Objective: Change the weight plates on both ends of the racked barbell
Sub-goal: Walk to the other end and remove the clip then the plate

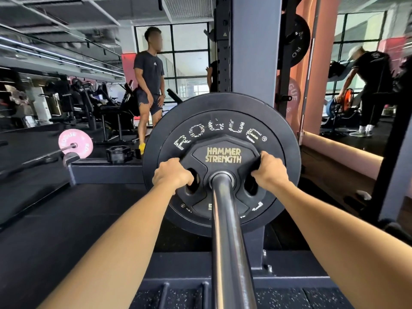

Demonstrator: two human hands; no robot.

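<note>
Both hands grip small Hammer Strength plate (223, 155) on barbell sleeve (229, 230), flush w/ big Rogue plate (220, 112): left hand (172, 173) & right hand (270, 170) fingers curled thru its side slots.

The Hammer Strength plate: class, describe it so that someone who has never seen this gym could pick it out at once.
Start at the barbell sleeve running away from the camera. Two black plates sit on it; the Hammer Strength plate is the smaller front one, gripped by the left hand and right hand. Unlike the larger Rogue plate behind it, it has grip holes and gold lettering.
</note>
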